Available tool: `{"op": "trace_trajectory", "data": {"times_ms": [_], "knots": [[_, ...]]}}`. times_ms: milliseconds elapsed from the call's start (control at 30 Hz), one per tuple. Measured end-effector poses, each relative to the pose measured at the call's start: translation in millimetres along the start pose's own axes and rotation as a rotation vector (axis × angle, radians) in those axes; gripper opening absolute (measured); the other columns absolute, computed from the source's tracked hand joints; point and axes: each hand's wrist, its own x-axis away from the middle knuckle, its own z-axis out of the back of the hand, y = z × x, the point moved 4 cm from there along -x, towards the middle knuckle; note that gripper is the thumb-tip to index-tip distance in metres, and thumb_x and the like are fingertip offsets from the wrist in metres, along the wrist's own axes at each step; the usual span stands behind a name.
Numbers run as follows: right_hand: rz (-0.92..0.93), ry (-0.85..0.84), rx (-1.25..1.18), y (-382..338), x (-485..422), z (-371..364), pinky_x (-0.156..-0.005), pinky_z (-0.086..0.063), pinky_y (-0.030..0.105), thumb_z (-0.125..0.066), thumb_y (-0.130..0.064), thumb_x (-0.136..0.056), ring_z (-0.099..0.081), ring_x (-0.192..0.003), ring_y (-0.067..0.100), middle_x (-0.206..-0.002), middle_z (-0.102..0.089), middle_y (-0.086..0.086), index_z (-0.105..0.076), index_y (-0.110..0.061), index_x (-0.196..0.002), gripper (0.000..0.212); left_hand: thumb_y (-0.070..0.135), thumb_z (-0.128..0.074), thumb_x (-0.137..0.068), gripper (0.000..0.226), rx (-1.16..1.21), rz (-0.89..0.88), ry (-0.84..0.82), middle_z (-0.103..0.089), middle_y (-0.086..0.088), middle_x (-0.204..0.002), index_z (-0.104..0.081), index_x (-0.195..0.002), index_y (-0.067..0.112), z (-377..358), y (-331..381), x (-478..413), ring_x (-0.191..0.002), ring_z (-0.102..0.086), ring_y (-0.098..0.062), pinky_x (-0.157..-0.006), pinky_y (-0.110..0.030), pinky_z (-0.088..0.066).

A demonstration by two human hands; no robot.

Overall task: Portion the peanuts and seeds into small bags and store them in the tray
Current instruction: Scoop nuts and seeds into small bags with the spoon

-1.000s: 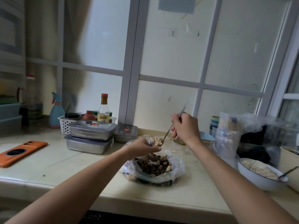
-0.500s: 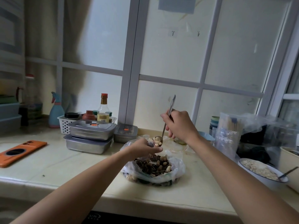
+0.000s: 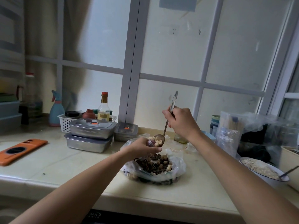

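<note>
A large clear plastic bag [image 3: 178, 165] lies open on the counter, full of dark seeds and pale peanuts [image 3: 155, 164]. Just above it my left hand [image 3: 142, 147] pinches the mouth of a small bag [image 3: 151, 143], most of which my fingers hide. My right hand [image 3: 181, 122] grips the handle of a metal spoon [image 3: 168, 122]. The spoon stands steep, its bowl heaped with peanuts and tipped against the small bag's opening. Two stacked steel lidded trays [image 3: 90, 135] stand to the left behind the big bag.
An orange phone [image 3: 21, 150] lies at the far left. A white basket with bottles [image 3: 68, 122] and a blue spray bottle [image 3: 55, 110] stand by the window. At right are a white bowl of oats with a spoon [image 3: 265, 170], a packet of clear bags [image 3: 226, 136] and stacked cups [image 3: 215, 122].
My right hand has swung left and raised the spoon's handle towards upright. The loaded bowl of the spoon has dropped to the mouth of the small bag in my left hand.
</note>
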Motion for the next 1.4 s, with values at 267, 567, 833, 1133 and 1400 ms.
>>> {"op": "trace_trajectory", "data": {"times_ms": [267,567,833,1133,1400], "knots": [[-0.037,0.042,0.006,4,-2,-1,-0.072,-0.056,0.045,-0.05,-0.031,-0.107,-0.067,-0.065,0.027,-0.07,-0.067,0.015,-0.066,-0.001,-0.086,0.04,0.04,-0.083,-0.083,0.049,-0.085,0.005,0.079,-0.063,-0.004,-0.09,-0.062,-0.113,0.008,-4,-2,-1,-0.078,-0.057,-0.016,-0.07,-0.029,-0.049],[-0.064,0.158,0.038,18,-5,0,-0.069,-0.057,0.046,-0.049,-0.033,-0.107,-0.066,-0.062,0.028,-0.064,-0.064,0.011,-0.063,-0.003,-0.079,0.044,0.032,-0.083,-0.083,0.053,-0.122,0.018,0.087,-0.066,-0.008,-0.094,-0.056,-0.122,0.007,1,-1,0,-0.077,-0.059,-0.017,-0.063,-0.025,-0.05],[-0.176,0.224,0.055,27,-3,-2,-0.068,-0.06,0.043,-0.048,-0.03,-0.108,-0.067,-0.06,0.026,-0.064,-0.065,0.01,-0.062,-0.004,-0.077,0.043,0.03,-0.082,-0.085,0.05,-0.138,0.005,0.065,-0.066,-0.002,-0.092,-0.05,-0.12,0.017,-4,-1,0,-0.078,-0.062,-0.017,-0.064,-0.025,-0.051],[-0.221,0.218,-0.024,34,2,-7,-0.062,-0.06,0.05,-0.048,-0.034,-0.108,-0.068,-0.058,0.026,-0.069,-0.066,0.01,-0.065,-0.003,-0.088,0.04,0.025,-0.084,-0.085,0.038,0.105,0.117,0.003,-0.059,-0.021,-0.085,-0.064,-0.102,-0.002,-4,-8,-10,-0.056,-0.053,-0.022,-0.047,-0.027,-0.041],[0.056,0.176,-0.034,16,7,-9,-0.057,-0.055,0.043,-0.052,-0.03,-0.107,-0.061,-0.046,0.013,-0.059,-0.063,0.006,-0.066,-0.004,-0.084,0.037,0.029,-0.084,-0.079,0.05,0.326,0.143,0.072,-0.075,-0.011,-0.096,-0.064,-0.113,-0.002,-3,-7,-20,-0.087,-0.06,-0.034,-0.063,-0.038,-0.047]]}}
